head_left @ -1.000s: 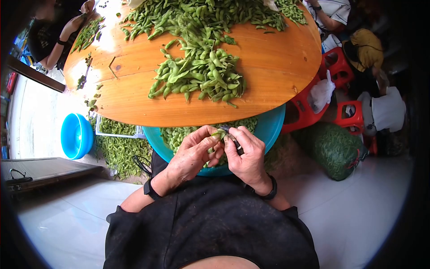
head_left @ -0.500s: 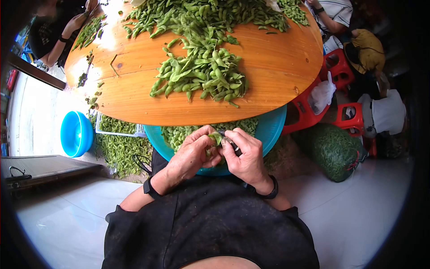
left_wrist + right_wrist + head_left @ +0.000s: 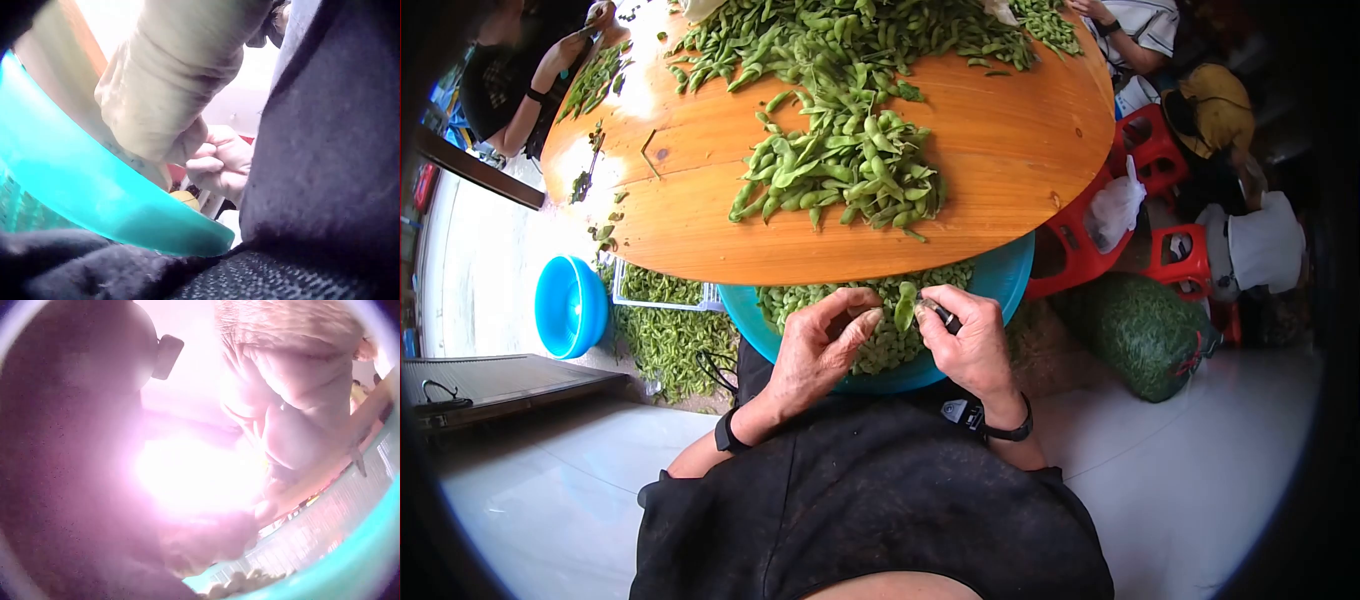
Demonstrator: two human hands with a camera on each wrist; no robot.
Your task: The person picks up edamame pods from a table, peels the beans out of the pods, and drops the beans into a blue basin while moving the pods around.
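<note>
My right hand pinches a green edamame pod, which points up over the basin. A small black item shows between the fingers of that hand. Just left of the pod is my left hand, its thumb and bent forefinger slightly apart, with nothing visible between them. Below both hands, a blue-green basin holds many pale green pods. The left wrist view shows the left hand beside the basin's rim; glare covers much of the right wrist view.
A wooden table carries a heap of edamame pods and borders the basin. More pods cover the floor at left, near a blue bowl. Red stools and a full green sack stand right. Other people sit around.
My hands, close together around the pod before, have moved apart. The pod now stands upright at the right fingertips, and the left fingers have come off it.
</note>
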